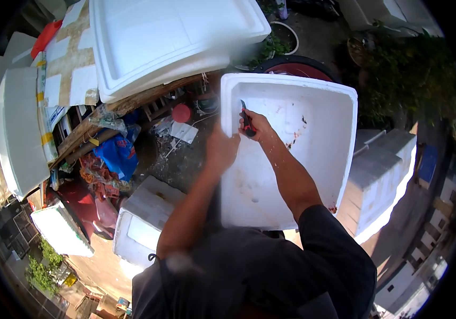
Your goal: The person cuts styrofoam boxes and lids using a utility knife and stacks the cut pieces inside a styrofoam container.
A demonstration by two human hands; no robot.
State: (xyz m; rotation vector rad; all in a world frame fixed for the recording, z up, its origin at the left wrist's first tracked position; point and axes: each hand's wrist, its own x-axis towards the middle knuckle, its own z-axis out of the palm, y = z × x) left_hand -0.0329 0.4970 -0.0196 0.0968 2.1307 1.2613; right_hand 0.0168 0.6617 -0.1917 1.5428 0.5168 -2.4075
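Note:
A white foam box (pixel 313 127) stands open in front of me, with dirt specks and reddish-brown bits on its inner floor and walls. Inside it, near the left wall, my right hand (pixel 260 127) is closed around a knife with a red and black handle (pixel 247 123). The knife's dark blade points up toward the box's far left corner. My left hand (pixel 221 148) grips the box's left wall from outside, its thumb over the rim. Its other fingers are partly hidden and slightly blurred.
A large white foam lid (pixel 180 37) lies at the upper left on a wooden frame. More foam boxes (pixel 377 170) stand right, and another (pixel 145 218) lower left. Beyond the box sit a dark red tub (pixel 302 68) and potted plants. A blue plastic bag (pixel 119 157) lies left.

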